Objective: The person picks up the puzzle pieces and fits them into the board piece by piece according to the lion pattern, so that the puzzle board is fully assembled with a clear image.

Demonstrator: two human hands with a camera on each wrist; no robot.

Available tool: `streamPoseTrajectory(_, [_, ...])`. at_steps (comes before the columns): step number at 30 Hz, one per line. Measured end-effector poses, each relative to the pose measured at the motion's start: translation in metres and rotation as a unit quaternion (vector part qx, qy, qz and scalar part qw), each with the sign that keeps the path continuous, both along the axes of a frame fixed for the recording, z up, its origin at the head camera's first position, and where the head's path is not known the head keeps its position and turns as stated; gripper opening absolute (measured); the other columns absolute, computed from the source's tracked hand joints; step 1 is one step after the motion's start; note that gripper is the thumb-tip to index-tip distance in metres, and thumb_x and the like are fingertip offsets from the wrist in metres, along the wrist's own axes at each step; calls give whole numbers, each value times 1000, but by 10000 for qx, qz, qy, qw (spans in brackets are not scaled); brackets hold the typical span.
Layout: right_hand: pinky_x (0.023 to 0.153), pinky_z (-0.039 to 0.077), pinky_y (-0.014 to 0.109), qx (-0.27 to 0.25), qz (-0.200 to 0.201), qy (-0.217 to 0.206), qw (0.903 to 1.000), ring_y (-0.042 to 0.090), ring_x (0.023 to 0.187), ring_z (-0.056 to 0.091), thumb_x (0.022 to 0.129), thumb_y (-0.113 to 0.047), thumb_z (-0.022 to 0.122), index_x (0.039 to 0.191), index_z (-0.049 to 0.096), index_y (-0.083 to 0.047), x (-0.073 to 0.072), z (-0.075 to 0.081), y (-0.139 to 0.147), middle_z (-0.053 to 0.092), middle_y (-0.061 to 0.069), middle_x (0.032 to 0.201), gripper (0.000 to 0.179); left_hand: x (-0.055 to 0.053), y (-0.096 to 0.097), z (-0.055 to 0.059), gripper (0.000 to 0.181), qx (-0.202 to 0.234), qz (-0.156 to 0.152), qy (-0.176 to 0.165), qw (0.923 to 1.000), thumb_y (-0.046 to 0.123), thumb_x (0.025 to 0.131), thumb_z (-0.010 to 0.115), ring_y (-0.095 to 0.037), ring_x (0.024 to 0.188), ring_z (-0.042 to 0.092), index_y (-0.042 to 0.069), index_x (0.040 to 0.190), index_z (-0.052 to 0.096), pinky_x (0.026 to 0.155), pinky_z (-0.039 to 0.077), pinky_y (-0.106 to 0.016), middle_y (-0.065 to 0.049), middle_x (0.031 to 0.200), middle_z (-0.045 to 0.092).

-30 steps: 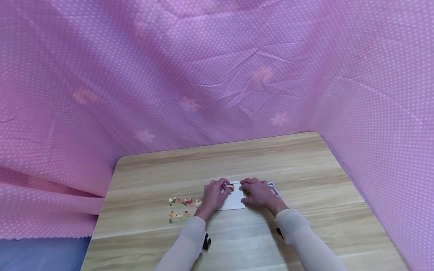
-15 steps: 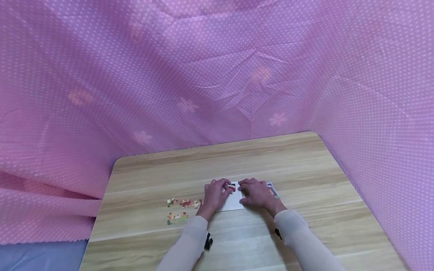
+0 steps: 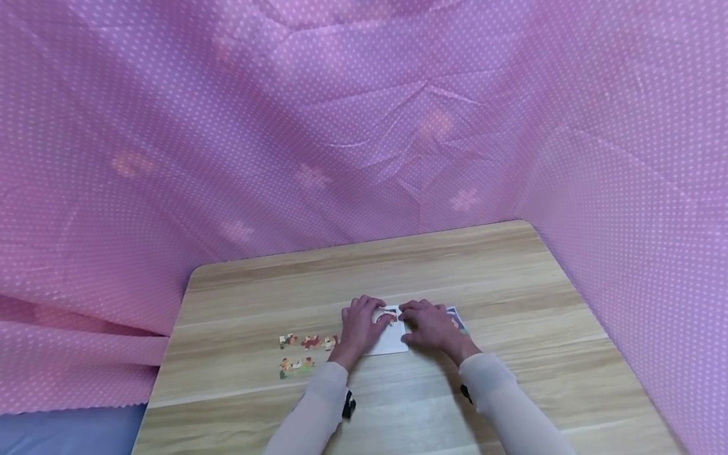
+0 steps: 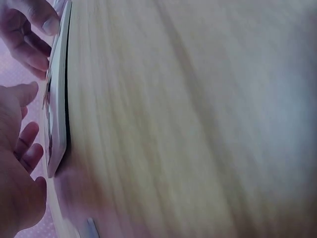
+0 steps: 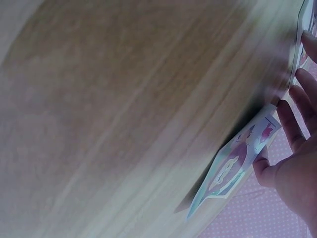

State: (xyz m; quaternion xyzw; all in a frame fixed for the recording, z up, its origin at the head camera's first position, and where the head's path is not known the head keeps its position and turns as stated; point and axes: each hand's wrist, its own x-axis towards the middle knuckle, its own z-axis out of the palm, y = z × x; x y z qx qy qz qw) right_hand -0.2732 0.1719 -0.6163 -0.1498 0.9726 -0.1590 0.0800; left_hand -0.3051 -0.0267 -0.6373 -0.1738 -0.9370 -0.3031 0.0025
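Observation:
A shallow white tray (image 3: 389, 344) lies mid-table, with a few small colourful puzzle pieces (image 3: 392, 312) in its far right corner. My left hand (image 3: 359, 325) arches over the tray's left side, its thumb reaching to the pieces. Seen from the left wrist, the left hand's (image 4: 20, 158) fingers are loosely bent above the tray (image 4: 58, 99). My right hand (image 3: 430, 324) rests at the tray's right edge, fingertips along the border. In the right wrist view the right hand's (image 5: 297, 163) fingers are spread, beside a printed picture card (image 5: 233, 163).
Two rows of loose puzzle pieces (image 3: 309, 342) lie left of the left hand, partly hidden by that wrist. The picture card pokes out past the right hand. Behind the wooden table (image 3: 273, 278) hangs a pink dotted curtain (image 3: 364, 158).
My left thumb has shifted slightly over the pieces in the tray's corner, and more of their picture shows. The right hand stays at the tray's edge.

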Motion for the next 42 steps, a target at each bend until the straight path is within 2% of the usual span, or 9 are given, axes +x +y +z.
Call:
streamPoseTrajectory(6, [90, 40, 47, -82, 38, 54, 9999, 20, 122, 50, 77, -46, 75, 119, 66, -27, 2, 4, 0, 54, -6, 139, 46, -1, -4, -2, 39, -502, -139, 113, 9986, 54, 86, 62, -17, 116, 49, 30, 117, 63, 98, 31, -45, 7, 123, 58])
streamPoseTrajectory(11, [90, 41, 47, -69, 49, 45, 10000, 21, 123, 50, 77, -47, 75, 119, 66, -27, 2, 3, -1, 54, -6, 140, 47, 0, -4, -2, 36, -624, -236, 130, 9977, 48, 86, 64, -17, 116, 48, 30, 116, 65, 96, 31, -47, 8, 122, 58])
streamPoseTrajectory(17, [92, 40, 46, -28, -2, 5, 10000, 20, 125, 49, 77, -48, 75, 119, 66, -29, 0, 1, 0, 53, -7, 140, 47, -1, -2, -4, 34, -767, -199, 105, 9968, 47, 86, 65, -16, 115, 47, 30, 115, 66, 96, 31, -47, 8, 121, 57])
streamPoseTrajectory(27, [92, 40, 47, -26, 68, -14, 10000, 21, 124, 50, 78, -47, 75, 120, 65, -30, -1, 1, 1, 53, -6, 141, 46, -1, 2, -5, 34, -706, -183, 46, 9973, 48, 88, 62, -18, 116, 46, 30, 117, 65, 96, 29, -48, 6, 123, 56])
streamPoseTrajectory(33, [93, 40, 47, -60, 44, -24, 10000, 20, 126, 48, 77, -48, 75, 119, 65, -30, 1, -1, 3, 53, -7, 141, 47, 3, 5, -5, 31, -627, -112, 87, 9979, 48, 90, 60, -18, 113, 46, 31, 115, 66, 94, 30, -48, 5, 122, 56])
streamPoseTrajectory(36, [93, 40, 47, -25, 50, 44, 10000, 20, 126, 48, 77, -48, 75, 119, 65, -30, 0, -2, 3, 53, -7, 141, 47, 3, 7, -5, 28, -542, -27, 81, 9985, 46, 90, 61, -18, 111, 46, 31, 112, 67, 93, 29, -47, 6, 120, 56])
streamPoseTrajectory(42, [92, 40, 47, 58, 88, 145, 9998, 19, 127, 48, 78, -49, 73, 120, 65, -29, 1, -5, 3, 52, -8, 141, 47, 6, 11, -5, 19, -414, 131, 276, 9987, 35, 86, 67, -19, 108, 47, 28, 103, 70, 90, 30, -49, 5, 114, 58])
